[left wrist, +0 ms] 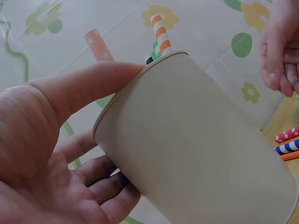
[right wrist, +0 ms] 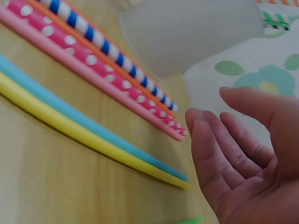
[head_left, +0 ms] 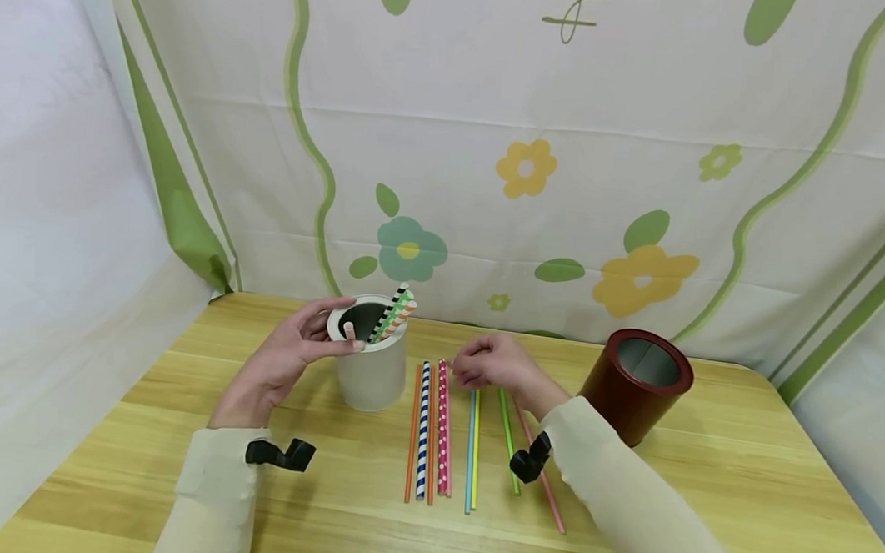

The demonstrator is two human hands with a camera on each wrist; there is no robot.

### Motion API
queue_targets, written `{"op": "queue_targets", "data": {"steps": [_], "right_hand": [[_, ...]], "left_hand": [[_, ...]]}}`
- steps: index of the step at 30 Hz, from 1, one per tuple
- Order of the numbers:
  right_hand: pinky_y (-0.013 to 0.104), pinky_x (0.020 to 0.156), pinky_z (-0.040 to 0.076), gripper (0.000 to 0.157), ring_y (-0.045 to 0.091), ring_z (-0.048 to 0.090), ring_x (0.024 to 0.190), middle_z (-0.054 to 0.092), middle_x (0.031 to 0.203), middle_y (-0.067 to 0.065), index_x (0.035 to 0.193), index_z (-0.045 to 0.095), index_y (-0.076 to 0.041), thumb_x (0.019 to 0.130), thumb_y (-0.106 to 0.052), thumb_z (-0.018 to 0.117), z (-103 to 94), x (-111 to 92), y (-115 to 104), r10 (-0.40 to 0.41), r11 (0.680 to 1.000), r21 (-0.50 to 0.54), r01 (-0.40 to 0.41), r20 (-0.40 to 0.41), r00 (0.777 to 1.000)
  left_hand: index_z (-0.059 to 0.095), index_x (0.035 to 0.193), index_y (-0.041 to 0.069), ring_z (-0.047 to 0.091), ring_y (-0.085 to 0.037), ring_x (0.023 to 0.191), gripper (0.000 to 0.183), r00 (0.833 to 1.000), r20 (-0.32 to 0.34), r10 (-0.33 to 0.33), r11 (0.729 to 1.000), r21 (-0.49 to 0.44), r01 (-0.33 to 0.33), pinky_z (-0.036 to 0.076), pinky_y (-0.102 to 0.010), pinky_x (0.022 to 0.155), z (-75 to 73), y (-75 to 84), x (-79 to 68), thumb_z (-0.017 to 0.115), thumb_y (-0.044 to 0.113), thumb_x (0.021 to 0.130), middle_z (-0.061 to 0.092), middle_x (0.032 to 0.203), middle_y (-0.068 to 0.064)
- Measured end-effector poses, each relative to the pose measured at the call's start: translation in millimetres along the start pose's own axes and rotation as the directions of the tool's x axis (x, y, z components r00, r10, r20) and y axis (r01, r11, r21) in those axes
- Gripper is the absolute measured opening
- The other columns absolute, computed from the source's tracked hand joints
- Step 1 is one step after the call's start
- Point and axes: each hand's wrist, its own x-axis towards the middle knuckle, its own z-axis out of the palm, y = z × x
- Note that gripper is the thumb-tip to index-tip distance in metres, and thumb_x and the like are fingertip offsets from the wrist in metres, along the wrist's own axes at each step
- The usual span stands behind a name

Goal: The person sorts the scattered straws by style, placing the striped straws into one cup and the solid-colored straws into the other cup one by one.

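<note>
My left hand (head_left: 280, 360) holds the white can (head_left: 373, 380) by its rim, the thumb on the near side and fingers round the far side. Striped paper straws (head_left: 395, 316) and a pink star-patterned straw (left wrist: 97, 44) stick up out of this can. My right hand (right wrist: 247, 158) hovers near the far ends of the loose straws, fingers loosely bent and nothing between them. Close to it lie a pink polka-dot straw (head_left: 443, 444), a blue-striped straw (head_left: 422, 434), orange straws (head_left: 413, 438), a blue straw (head_left: 470, 462) and a yellow straw (head_left: 476, 454).
A dark red-brown can (head_left: 608, 390) stands upright on the right, beyond my right forearm. A green straw (head_left: 508, 434) and a pink straw (head_left: 547, 491) lie apart from the others, partly under that arm. A flowered curtain (head_left: 462, 186) borders the wooden table (head_left: 355, 506) at the back.
</note>
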Motion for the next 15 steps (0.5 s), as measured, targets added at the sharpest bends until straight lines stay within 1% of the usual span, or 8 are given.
{"op": "queue_targets", "data": {"steps": [3,9,15], "right_hand": [[0.038,0.081,0.067,0.016,0.020,0.077,0.084,0.081,0.102,0.014,0.107,0.076,-0.001,0.095,-0.011,0.079,7.6,2.7,3.7,0.013,0.999,-0.050,-0.013,-0.014,1.000],[0.033,0.071,0.066,0.009,0.019,0.076,0.076,0.081,0.093,0.012,0.099,0.077,-0.003,0.095,-0.010,0.080,19.6,7.5,8.1,0.011,0.991,-0.131,-0.014,-0.030,1.000],[0.030,0.064,0.063,0.013,0.018,0.073,0.069,0.077,0.082,0.009,0.092,0.073,-0.006,0.092,-0.012,0.085,27.5,8.0,8.6,-0.006,0.964,-0.264,-0.015,-0.078,0.997]], "left_hand": [[0.046,0.162,0.013,0.058,-0.019,0.136,0.075,1.000,-0.002,0.001,1.000,-0.003,-0.002,0.043,-0.027,0.110,-0.5,-0.1,-0.6,0.080,0.007,0.095,0.054,0.163,-0.016],[0.046,0.162,0.013,0.058,-0.023,0.138,0.074,1.000,0.001,0.011,1.000,-0.017,-0.011,0.045,-0.023,0.108,0.0,-1.3,-1.2,0.079,0.006,0.096,0.053,0.164,-0.016],[0.046,0.162,0.015,0.057,-0.022,0.139,0.075,1.000,-0.005,-0.006,1.000,-0.019,0.006,0.041,-0.031,0.113,-0.1,-0.9,-0.8,0.080,0.007,0.096,0.053,0.164,-0.014]]}}
